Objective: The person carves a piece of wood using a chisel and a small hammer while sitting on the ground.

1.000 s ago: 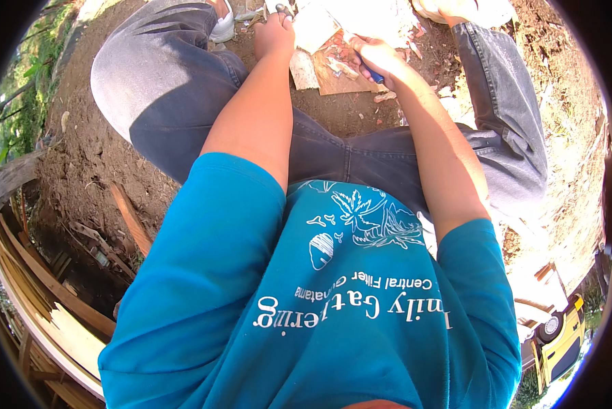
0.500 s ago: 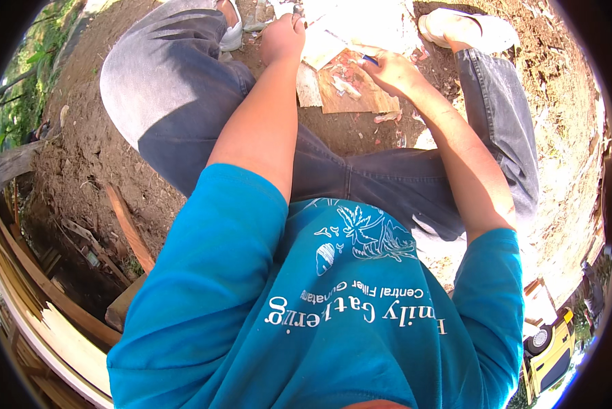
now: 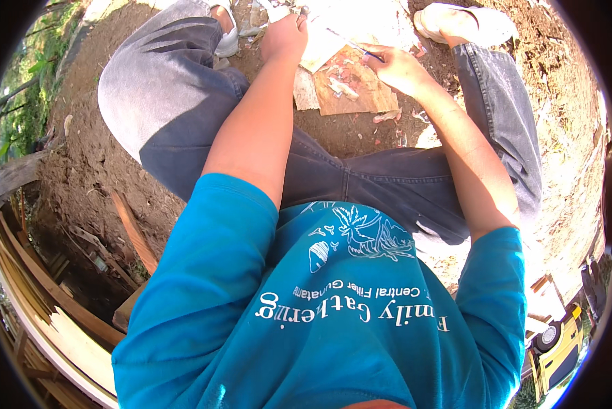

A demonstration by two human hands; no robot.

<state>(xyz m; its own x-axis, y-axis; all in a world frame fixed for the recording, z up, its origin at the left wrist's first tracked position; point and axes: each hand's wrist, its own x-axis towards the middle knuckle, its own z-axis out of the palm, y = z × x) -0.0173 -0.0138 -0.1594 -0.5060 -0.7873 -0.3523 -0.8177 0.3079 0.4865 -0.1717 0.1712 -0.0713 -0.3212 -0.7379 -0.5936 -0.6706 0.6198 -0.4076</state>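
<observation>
Seated on bare dirt, left hand [image 3: 284,37] pressed flat on a pale wooden board [image 3: 350,85] lying between the feet, right hand [image 3: 396,67] pinching a thin blue-handled tool [image 3: 360,48] over it; board looks stiff, light, splintery, best gripped by its edges.

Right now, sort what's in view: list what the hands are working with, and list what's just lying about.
In use:
left hand, pressing on the pale flat piece
right hand, gripping a thin dark-handled tool
brown board underneath, strewn with chips

Lying about:
loose reddish plank on the dirt
stacked planks at left
yellow object at lower right
</observation>
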